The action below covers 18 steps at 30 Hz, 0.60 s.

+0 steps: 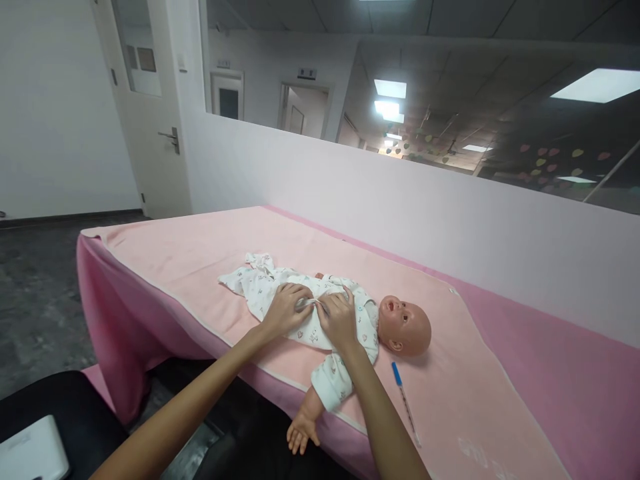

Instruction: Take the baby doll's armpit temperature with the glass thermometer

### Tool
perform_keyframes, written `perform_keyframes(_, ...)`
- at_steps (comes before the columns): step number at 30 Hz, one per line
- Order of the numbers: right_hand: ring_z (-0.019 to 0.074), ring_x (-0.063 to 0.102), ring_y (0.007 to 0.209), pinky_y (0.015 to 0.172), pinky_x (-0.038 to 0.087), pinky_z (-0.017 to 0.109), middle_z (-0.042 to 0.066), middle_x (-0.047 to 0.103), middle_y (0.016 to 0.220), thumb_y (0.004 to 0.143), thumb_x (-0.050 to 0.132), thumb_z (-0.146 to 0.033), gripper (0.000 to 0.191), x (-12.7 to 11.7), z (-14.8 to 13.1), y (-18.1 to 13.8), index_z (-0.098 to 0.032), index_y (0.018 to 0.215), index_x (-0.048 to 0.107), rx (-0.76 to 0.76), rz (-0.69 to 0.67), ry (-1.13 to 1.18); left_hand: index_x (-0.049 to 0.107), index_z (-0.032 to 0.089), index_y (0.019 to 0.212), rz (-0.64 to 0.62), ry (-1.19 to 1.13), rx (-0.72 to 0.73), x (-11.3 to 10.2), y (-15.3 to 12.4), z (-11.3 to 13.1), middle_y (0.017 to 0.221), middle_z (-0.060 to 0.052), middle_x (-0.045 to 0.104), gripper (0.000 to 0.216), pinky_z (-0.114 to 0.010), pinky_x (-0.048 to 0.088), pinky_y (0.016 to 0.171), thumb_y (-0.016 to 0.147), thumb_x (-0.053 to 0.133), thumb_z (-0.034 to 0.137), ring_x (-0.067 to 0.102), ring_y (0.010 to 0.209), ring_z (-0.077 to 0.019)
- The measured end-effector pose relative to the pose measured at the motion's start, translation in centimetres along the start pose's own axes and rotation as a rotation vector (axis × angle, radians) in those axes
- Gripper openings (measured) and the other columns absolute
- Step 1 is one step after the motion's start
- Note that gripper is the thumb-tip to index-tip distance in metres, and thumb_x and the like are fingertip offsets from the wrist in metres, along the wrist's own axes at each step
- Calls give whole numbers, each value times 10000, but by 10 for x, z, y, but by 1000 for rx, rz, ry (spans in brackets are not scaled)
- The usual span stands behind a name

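A baby doll (405, 327) lies on its back with its head to the right, dressed in a white printed romper (313, 330). Over its front, my left hand (290, 308) is closed with bent fingers on a thin white cloth tie (311, 302). My right hand (339, 317) pinches the same tie from the other side, close to the left. The exact grip of the fingertips is partly hidden. One doll arm, with its bare hand (303, 427), hangs over the near table edge. Beside the doll's head lies a thermometer (406, 403) with a blue end.
A light pink blanket (195, 247) covers the table over a darker pink cloth (575, 373). A white wall with a window (425, 100) runs behind. At bottom left, a white device (35, 450) rests on a black seat (65, 400). A door (145, 120) stands far left.
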State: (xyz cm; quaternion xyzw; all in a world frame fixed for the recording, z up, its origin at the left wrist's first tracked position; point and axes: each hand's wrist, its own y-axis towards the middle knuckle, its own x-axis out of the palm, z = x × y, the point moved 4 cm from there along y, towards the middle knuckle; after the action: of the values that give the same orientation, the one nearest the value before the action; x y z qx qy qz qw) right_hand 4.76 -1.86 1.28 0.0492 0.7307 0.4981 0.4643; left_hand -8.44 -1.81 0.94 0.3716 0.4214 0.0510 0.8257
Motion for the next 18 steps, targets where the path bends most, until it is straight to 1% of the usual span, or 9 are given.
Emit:
perform_keyframes(5, 141, 537, 778, 1023, 224, 415, -3, 620, 721, 844, 465, -198, 129, 1, 2, -1, -202, 796, 585, -2, 4, -9, 582, 218, 834, -6, 15, 16, 0, 0, -1, 922, -4, 617, 164, -359, 281, 888, 811, 494, 354, 525, 888, -181)
perform_keyframes(8, 143, 537, 781, 1028, 212, 422, -3, 619, 714, 847, 463, -205, 139, 2, 1, -2, -203, 784, 586, -5, 2, -28, 592, 225, 857, -7, 16, 3, 0, -2, -4, 950, -2, 609, 197, -354, 292, 880, 822, 488, 389, 520, 915, -180)
perform_keyframes(14, 127, 530, 736, 1027, 226, 398, -9, 604, 679, 864, 441, -215, 164, 1, -1, -2, -200, 792, 588, -30, 3, -77, 598, 277, 995, -62, 23, 11, 3, -4, -9, 1073, -2, 569, 226, -359, 300, 890, 857, 442, 364, 484, 1021, -189)
perform_keyframes(18, 122, 525, 716, 1024, 234, 389, -11, 595, 669, 871, 430, -220, 174, 3, -1, -2, -201, 801, 588, -42, -5, -92, 611, 269, 975, -92, 9, -13, 5, -2, -12, 1108, -7, 553, 219, -372, 307, 903, 847, 455, 354, 476, 1043, -202)
